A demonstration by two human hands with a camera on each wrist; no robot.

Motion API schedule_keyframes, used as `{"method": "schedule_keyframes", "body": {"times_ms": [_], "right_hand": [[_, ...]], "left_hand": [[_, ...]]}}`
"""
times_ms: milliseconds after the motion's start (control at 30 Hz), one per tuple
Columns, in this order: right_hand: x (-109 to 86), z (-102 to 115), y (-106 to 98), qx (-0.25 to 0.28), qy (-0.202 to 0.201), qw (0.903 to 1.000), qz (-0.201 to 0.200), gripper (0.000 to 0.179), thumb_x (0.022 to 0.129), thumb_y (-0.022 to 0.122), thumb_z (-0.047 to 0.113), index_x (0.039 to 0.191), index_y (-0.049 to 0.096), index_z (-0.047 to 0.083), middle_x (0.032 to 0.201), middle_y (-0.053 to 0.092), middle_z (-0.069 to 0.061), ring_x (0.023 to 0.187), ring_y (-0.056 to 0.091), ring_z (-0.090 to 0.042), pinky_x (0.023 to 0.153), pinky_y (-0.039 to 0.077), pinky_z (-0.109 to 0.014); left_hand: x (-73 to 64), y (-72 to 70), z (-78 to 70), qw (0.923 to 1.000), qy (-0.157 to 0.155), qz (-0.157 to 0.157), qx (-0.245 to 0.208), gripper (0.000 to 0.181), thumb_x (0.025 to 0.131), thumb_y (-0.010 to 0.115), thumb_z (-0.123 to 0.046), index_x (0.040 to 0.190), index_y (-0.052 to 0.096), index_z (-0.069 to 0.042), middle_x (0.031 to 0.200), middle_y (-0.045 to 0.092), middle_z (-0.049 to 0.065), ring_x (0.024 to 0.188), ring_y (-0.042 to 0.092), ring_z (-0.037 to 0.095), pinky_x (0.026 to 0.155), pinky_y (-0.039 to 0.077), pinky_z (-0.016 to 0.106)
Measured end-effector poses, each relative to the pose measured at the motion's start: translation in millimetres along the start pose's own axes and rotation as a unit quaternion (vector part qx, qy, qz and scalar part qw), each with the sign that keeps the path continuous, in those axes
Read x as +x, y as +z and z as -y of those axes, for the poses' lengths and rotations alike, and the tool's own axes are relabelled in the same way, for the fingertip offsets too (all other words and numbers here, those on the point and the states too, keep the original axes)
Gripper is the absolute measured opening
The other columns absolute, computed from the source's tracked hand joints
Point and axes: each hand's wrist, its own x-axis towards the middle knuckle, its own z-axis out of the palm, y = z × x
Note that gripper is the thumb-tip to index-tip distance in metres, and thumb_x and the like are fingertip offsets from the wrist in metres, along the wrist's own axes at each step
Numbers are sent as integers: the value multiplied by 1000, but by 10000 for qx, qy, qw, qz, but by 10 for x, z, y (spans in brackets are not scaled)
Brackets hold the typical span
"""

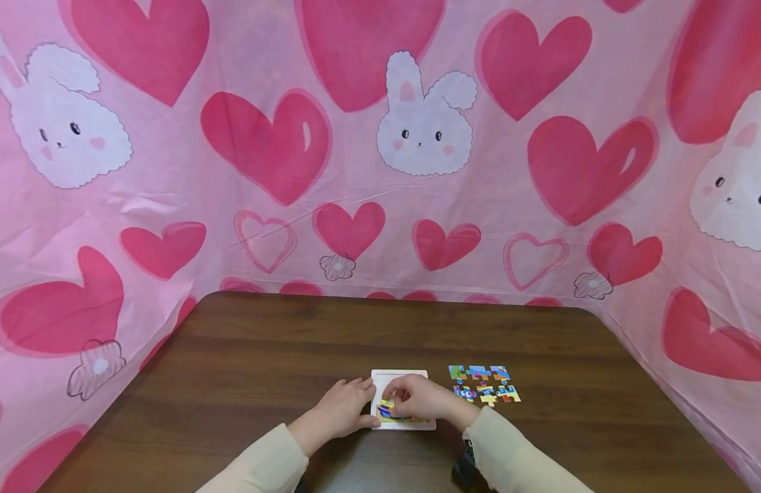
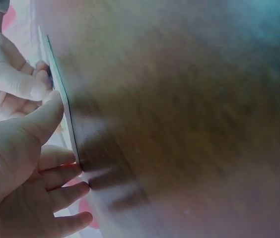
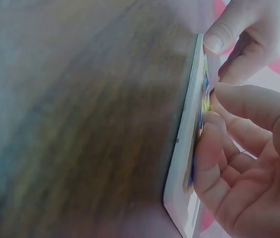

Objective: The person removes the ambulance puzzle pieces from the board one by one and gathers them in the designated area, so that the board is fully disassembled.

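A white-rimmed jigsaw tray (image 1: 411, 426) lies flat on the table, with blue and yellow picture pieces (image 1: 384, 413) in its nearer part. My left hand (image 1: 343, 409) rests along the tray's left side, fingers extended against the edge and thumb at the near corner. Over the middle of the tray, my right hand (image 1: 426, 397) has its fingers bent down and pinches a small yellow jigsaw piece (image 1: 388, 402) against the picture. In the right wrist view, thumb and curled fingers meet low over the tray (image 3: 183, 153), hiding most of that piece.
Several loose jigsaw pieces (image 1: 478, 372) lie in two rows just right of the tray on the brown wooden table (image 1: 282, 342). A black device (image 1: 463, 472) sits beneath the right wrist. Pink heart-patterned cloth (image 1: 368, 185) hangs behind and around the table.
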Motion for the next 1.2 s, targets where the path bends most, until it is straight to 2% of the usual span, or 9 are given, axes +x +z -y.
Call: {"method": "schedule_keyframes", "body": {"times_ms": [300,600,967,1200], "right_hand": [[-12,-2,-7,624,41,9980,-29,14,84,63,1,95,57,8,68,49,0,48,42,-11,42,35,-21],[-28,-3,4,770,-48,9968,-194,10,86,60,1,92,57,8,66,51,-1,46,43,-14,42,36,-22],[-40,-37,-9,1098,-49,9926,-518,11,85,62,2,94,58,8,67,55,-4,48,47,-15,45,45,-25],[-94,-29,-74,1226,-54,9908,-578,13,85,63,2,96,58,7,72,58,-9,50,48,-17,47,45,-28]], "left_hand": [[12,-4,-1,10000,-7,18,25,60,79,68,-44,119,60,0,125,55,14,114,51,31,92,40,47],[-1,-14,1,9998,48,25,-181,58,80,68,-42,119,59,-1,126,55,14,115,50,33,91,39,49],[9,-12,-1,9999,36,42,-104,59,79,68,-44,118,60,0,125,55,14,114,51,32,91,40,49],[9,-14,-3,9996,-99,177,-220,60,80,67,-44,120,59,-1,127,54,13,116,49,32,93,39,49]]}}
